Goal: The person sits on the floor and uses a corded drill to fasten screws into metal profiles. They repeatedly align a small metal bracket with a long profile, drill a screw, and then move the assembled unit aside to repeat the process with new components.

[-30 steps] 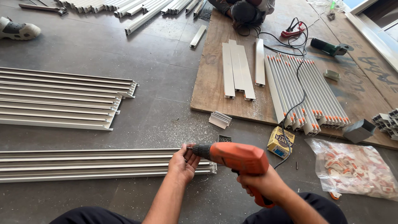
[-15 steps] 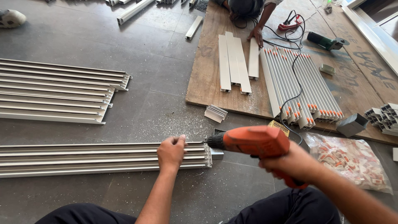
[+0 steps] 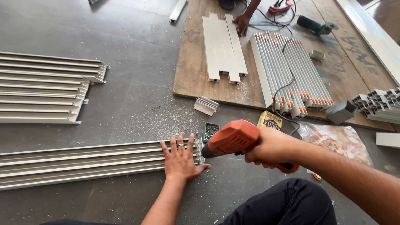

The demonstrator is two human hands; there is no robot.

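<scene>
My left hand [image 3: 180,158] lies flat, fingers spread, on the right end of a long grey aluminium track profile [image 3: 83,163] that rests on the floor. My right hand [image 3: 268,146] grips an orange electric drill [image 3: 233,137] by its handle. The drill's nose points left at the end of the profile, right beside my left thumb. A small open box of screws [image 3: 211,131] sits just behind the drill's nose.
More grey profiles [image 3: 46,87] lie at the left. A wooden board [image 3: 191,62] carries flat white sections [image 3: 223,46] and a row of orange-tipped bars [image 3: 291,71]. Another person's hand [image 3: 242,24] rests there. A yellow box [image 3: 270,121], a bag of plastic bits [image 3: 337,139], an angle grinder [image 3: 314,26].
My left hand has gone from gripping the drill's tip to lying flat on the profile's end. The drill has swung to point at that end. The view has shifted forward.
</scene>
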